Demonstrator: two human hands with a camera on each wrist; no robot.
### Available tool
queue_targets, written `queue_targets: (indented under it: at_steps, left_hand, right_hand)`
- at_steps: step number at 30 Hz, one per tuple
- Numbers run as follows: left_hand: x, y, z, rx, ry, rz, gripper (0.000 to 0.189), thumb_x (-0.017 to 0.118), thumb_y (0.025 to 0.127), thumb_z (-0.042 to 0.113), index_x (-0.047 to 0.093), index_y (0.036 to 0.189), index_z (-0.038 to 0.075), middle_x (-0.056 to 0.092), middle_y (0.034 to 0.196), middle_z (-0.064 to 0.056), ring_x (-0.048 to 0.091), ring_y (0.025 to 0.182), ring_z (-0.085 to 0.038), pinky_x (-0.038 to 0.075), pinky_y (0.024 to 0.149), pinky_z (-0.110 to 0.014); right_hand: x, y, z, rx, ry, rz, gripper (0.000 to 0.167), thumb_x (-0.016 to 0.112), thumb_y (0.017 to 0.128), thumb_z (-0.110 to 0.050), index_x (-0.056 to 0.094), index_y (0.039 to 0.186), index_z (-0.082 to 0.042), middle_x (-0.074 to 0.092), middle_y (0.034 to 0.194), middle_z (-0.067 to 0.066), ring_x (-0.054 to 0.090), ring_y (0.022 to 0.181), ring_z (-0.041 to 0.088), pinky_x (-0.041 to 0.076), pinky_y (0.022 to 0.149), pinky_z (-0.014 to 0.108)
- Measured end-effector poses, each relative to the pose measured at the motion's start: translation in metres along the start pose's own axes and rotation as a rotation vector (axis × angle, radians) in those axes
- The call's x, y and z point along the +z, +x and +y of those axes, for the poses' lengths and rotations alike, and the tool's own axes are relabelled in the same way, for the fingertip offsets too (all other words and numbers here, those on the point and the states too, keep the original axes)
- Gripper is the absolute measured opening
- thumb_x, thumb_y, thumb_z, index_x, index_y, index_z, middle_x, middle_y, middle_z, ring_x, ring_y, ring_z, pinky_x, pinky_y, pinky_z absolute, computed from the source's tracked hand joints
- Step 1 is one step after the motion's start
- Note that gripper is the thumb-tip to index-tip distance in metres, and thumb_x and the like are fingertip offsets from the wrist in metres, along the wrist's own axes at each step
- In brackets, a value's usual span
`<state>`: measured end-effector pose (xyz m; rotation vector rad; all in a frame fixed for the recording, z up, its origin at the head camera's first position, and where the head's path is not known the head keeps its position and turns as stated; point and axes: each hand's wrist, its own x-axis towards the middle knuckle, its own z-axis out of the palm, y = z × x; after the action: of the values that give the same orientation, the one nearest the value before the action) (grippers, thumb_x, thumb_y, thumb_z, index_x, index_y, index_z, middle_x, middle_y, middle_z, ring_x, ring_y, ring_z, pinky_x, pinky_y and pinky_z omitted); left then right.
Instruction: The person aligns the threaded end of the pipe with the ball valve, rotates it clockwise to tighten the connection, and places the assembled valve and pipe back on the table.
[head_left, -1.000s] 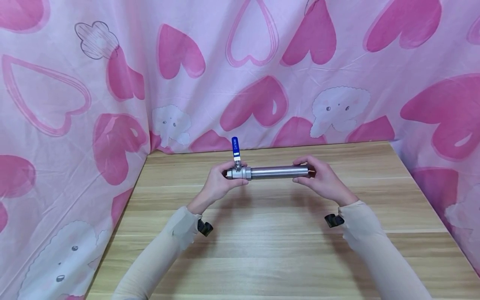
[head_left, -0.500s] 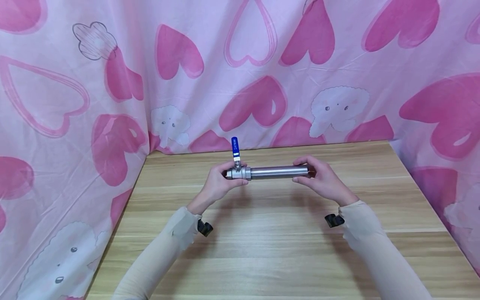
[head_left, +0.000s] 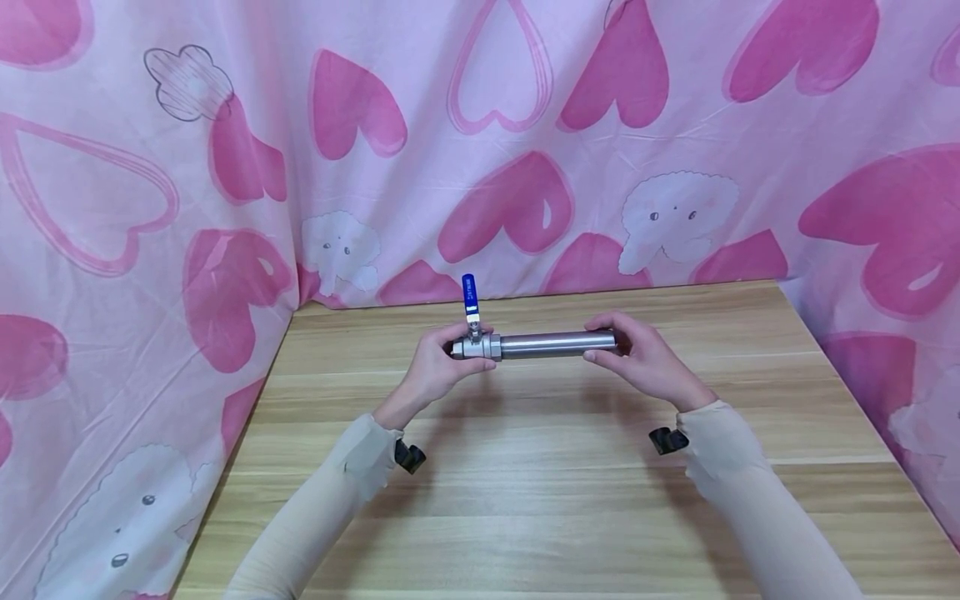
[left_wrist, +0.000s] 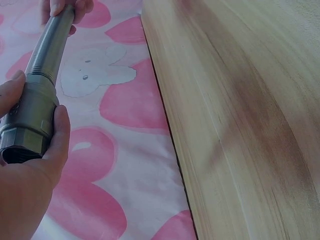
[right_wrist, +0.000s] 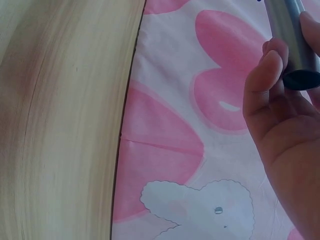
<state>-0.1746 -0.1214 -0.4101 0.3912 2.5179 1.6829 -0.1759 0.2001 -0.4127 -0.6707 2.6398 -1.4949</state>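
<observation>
A silver ball valve (head_left: 480,347) with a blue lever handle (head_left: 470,293) is joined to a straight metal pipe (head_left: 555,344). My left hand (head_left: 432,367) grips the valve body at its left end, thumb on the near side. The pipe's far right end is held between the thumb and fingers of my right hand (head_left: 651,362). Some thread shows where the pipe (left_wrist: 52,45) meets the valve (left_wrist: 30,117) in the left wrist view. From the right wrist, the pipe's open end (right_wrist: 301,79) is visible. Both parts are held up level above the table.
The wood-grain table (head_left: 510,500) lies beneath, with shadows of the hands on it. A pink curtain (head_left: 420,200) with hearts hangs along its back and both sides. A small black device (head_left: 410,456) sits at the left cuff, another black device (head_left: 668,441) at the right.
</observation>
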Motion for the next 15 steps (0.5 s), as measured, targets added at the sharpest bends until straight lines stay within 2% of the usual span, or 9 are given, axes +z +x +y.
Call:
queue_targets:
  at_steps: [15]
  left_hand:
    - [-0.0004,-0.0016,-0.0012,0.028,-0.005,0.007,0.045,0.085,0.072,0.021,0.070,0.115,0.024,0.070,0.111,0.000,0.062,0.091,-0.018,0.050,0.079,-0.031]
  right_hand:
    - [0.0015,0.0007,-0.0009,0.008,-0.001,-0.011,0.028,0.066,0.092,-0.023,0.059,0.117,-0.013,0.064,0.100,0.005,0.054,0.078,0.015,0.047,0.064,0.024]
